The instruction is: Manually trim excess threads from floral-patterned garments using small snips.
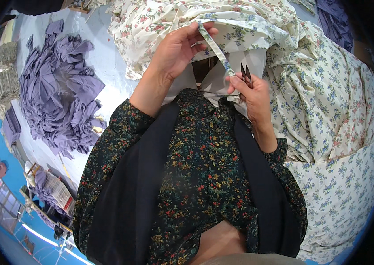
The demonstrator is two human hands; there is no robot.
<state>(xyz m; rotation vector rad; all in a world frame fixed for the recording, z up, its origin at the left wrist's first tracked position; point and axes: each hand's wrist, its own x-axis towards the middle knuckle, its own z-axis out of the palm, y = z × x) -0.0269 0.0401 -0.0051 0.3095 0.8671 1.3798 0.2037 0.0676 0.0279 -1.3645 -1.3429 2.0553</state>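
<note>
A narrow floral fabric strip [215,47] is stretched slantwise between my hands. My left hand [179,49] pinches its upper end between thumb and finger, with the other fingers loosely curled. Lower and to the right, my right hand [252,90] pinches the other end between thumb and forefinger. Dark thread snips [246,74] are also in my right hand, their points sticking up past the fingers. Behind the strip lies a large heap of white floral fabric [151,28] with red and blue flowers, close to my left fingertips.
More white floral cloth [328,101] spreads down the right side. On the left, a pile of purple fabric [61,90] lies on a pale surface [112,53]. Stacked grey bundles [3,73] stand at the far left, and a white crate [59,192] is lower left.
</note>
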